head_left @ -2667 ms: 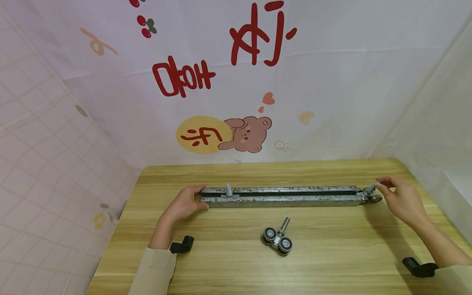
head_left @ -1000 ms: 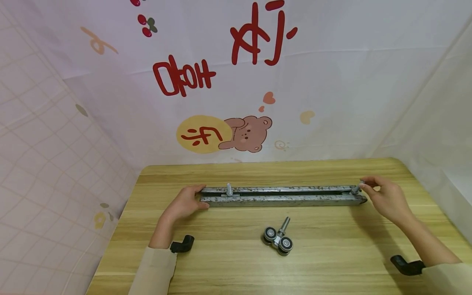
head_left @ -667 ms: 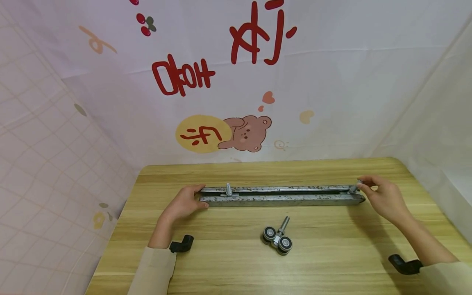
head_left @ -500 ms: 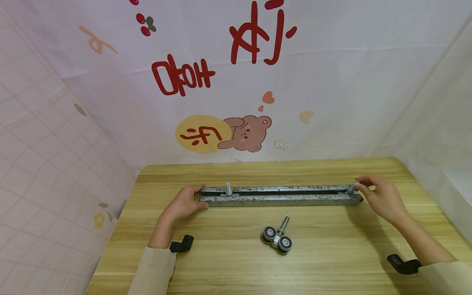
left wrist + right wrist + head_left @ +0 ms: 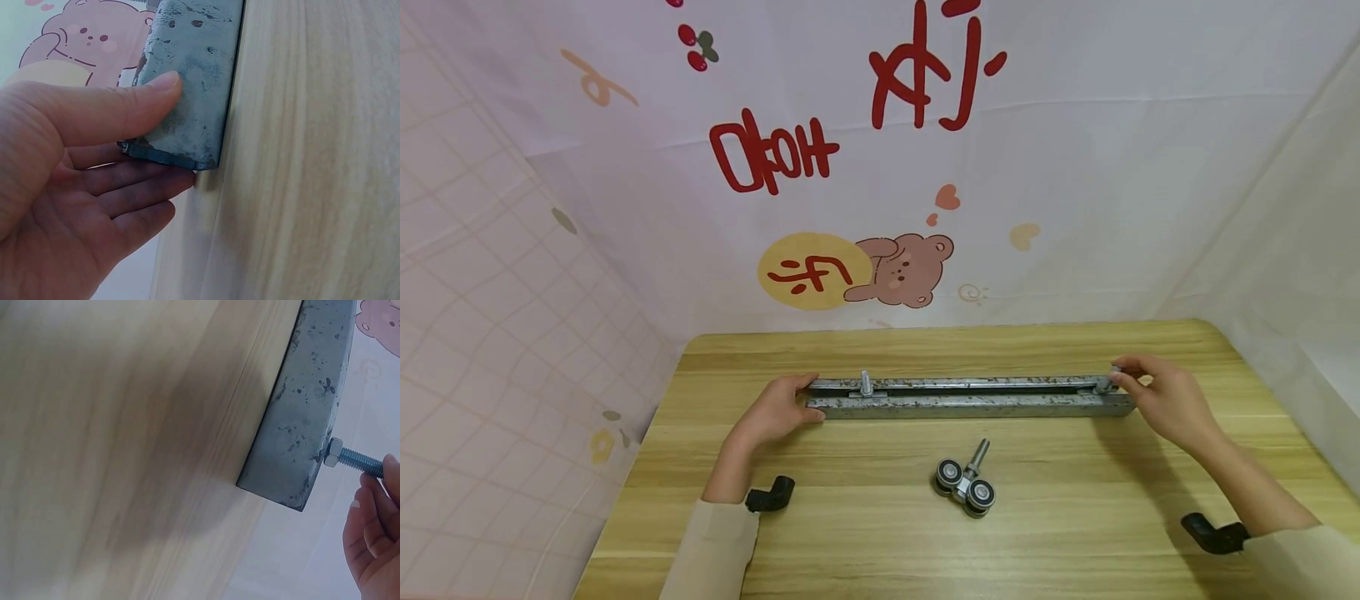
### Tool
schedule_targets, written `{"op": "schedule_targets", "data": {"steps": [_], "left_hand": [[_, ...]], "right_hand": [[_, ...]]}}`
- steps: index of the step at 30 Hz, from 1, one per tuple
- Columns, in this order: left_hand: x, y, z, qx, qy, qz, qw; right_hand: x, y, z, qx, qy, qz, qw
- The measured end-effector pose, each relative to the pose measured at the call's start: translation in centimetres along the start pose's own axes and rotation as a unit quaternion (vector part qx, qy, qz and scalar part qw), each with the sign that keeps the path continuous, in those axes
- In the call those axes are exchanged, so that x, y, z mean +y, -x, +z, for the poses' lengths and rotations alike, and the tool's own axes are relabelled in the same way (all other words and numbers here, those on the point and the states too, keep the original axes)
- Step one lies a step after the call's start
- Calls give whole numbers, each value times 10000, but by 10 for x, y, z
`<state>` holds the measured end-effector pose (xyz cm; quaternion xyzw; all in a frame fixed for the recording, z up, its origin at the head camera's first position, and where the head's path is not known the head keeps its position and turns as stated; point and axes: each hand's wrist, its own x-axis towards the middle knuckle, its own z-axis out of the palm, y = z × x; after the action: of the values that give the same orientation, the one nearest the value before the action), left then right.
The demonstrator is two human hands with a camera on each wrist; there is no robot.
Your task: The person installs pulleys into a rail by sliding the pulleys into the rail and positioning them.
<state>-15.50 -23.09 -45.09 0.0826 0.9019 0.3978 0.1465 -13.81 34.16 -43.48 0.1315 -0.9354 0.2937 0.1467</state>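
Observation:
A worn grey metal channel rail [image 5: 977, 406] lies across the table, slot facing up. My left hand [image 5: 778, 408] grips its left end; in the left wrist view the thumb [image 5: 153, 103] presses the rail's side wall. At the right end my right hand [image 5: 1168, 404] pinches the threaded bolt [image 5: 359, 461] of a roller trolley, whose wheels are hidden inside the channel. The bolt's hex nut sits at the rail's slot edge. Another bolt [image 5: 866, 385] stands upright from the slot near the left end. In front lies a loose roller trolley [image 5: 966, 487] with black-and-silver wheels.
The wood-grain table [image 5: 850, 533] reaches back to a white printed cloth wall [image 5: 1075, 250] with a bear picture. Cloth also hangs at the left and right sides. A black angled piece [image 5: 771, 494] sits at the left wrist, and another [image 5: 1213, 533] at the right.
My right hand has moved left, sliding the roller trolley from outside the rail's right end into the channel. The left hand and the loose trolley have stayed in place.

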Motion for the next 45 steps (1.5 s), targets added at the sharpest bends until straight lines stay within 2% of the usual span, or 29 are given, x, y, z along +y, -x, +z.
{"op": "schedule_targets", "data": {"steps": [14, 30, 45], "left_hand": [[2, 1, -1, -43, 73, -25, 10000], [2, 1, -2, -57, 38, -8, 10000], [0, 0, -3, -37, 6, -22, 10000]], "right_hand": [[-9, -3, 7, -58, -35, -92, 9999], [-20, -6, 16, 55, -22, -268, 9996], [-33, -11, 25, -15, -51, -267, 9996]]}}
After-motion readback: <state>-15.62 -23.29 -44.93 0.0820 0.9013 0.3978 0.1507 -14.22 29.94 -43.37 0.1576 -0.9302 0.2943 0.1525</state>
